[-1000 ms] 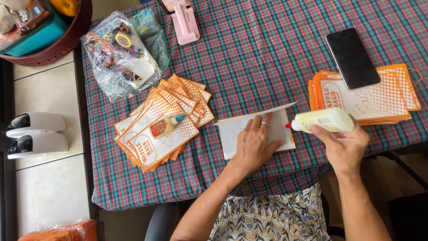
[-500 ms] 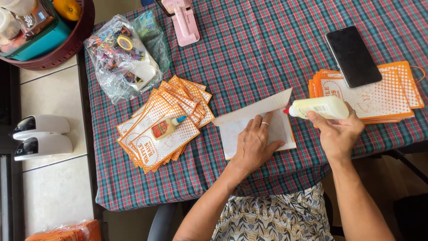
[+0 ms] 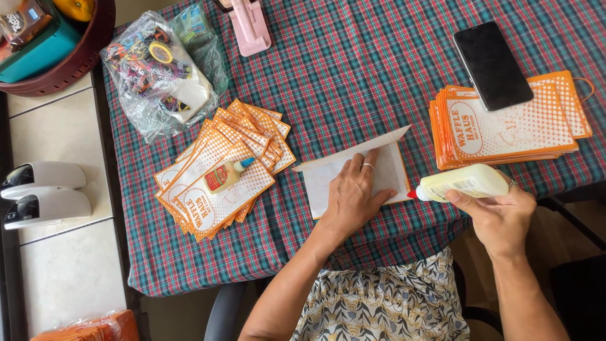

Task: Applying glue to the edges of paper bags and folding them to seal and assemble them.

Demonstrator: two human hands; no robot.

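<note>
My left hand [image 3: 355,192] lies flat, fingers together, pressing on a white paper bag [image 3: 322,177] turned printed side down, its top flap folded up. My right hand [image 3: 499,211] grips a pale yellow glue bottle [image 3: 464,182] held sideways, its red tip at the bag's right edge. A fanned pile of orange-and-white paper bags [image 3: 214,183] lies to the left, with a small glue bottle [image 3: 227,175] resting on it. A neater stack of the same bags [image 3: 505,123] sits at the right.
A black phone [image 3: 492,63] rests on the right stack. The plaid tablecloth [image 3: 353,69] also carries a clear plastic bag of small items [image 3: 154,72] and a pink punch [image 3: 249,25]. A dark round basket [image 3: 69,47] and two white objects [image 3: 41,192] sit at left.
My right hand has drawn the glue bottle slightly right and down along the bag's right edge. The bag's top flap has lifted a little. My left hand stays on the bag.
</note>
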